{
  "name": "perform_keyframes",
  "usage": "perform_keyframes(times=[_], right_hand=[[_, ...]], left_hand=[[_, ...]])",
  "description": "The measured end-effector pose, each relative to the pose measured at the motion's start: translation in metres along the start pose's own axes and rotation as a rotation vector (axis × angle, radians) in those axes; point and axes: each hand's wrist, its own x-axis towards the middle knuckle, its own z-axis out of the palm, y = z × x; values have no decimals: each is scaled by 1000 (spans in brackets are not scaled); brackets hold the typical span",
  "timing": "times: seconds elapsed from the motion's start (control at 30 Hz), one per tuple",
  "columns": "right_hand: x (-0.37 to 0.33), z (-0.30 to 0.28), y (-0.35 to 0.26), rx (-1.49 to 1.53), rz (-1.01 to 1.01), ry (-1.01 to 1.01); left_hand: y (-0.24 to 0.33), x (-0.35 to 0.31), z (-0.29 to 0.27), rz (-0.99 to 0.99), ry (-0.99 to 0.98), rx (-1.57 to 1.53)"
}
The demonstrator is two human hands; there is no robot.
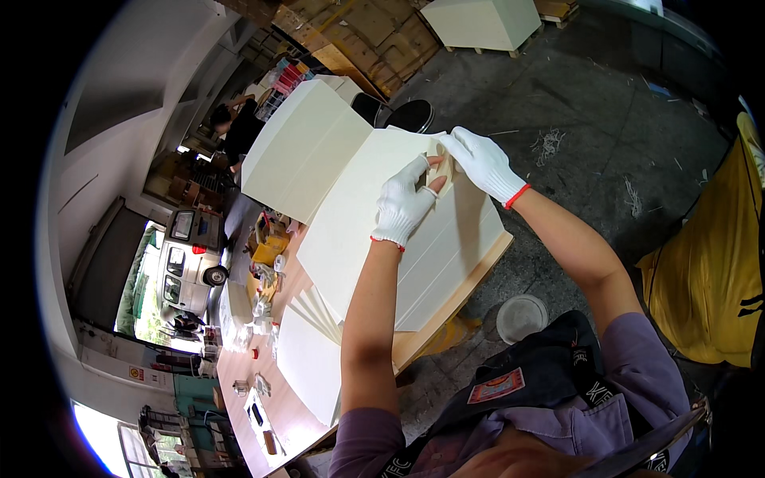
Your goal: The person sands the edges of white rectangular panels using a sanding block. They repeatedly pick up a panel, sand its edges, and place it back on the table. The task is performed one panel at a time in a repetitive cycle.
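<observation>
Cream sheets of card or board [358, 191] lie in a large stack on the table in front of me. At their far right corner, several sheet edges curl up into a pale beige bundle [446, 169]. My left hand [405, 199], in a white knit glove with bare thumb and index fingertips, has those tips against the bundle's left side. From the right, my right hand [480, 163], gloved in white with a red cuff, closes over the same corner. Its fingertips are partly hidden behind the sheets.
A second cream stack [307, 151] stands beyond mine. Fanned white sheets [307, 358], a box cutter-like tool [259, 418] and clutter lie on the wooden table [239, 366]. A white bucket [522, 319] and yellow sacking [709, 263] are at right. Another person [239, 131] stands far left.
</observation>
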Motion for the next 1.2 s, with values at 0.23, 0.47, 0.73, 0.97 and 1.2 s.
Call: perform_keyframes(times=[0.23, 0.47, 0.73, 0.97, 1.2], right_hand=[[0, -1, 0, 12, 12, 4], [-1, -3, -2, 34, 35, -13], [-2, 3, 4, 97, -1, 51], [-2, 1, 2, 67, 20, 7], [-7, -15, 3, 2, -149, 87]], left_hand=[[2, -2, 1, 21, 37, -108], [-3, 0, 2, 30, 49, -27], [5, 1, -1, -11, -35, 21], [-2, 1, 2, -7, -27, -21], [1, -8, 9, 262, 105, 202]])
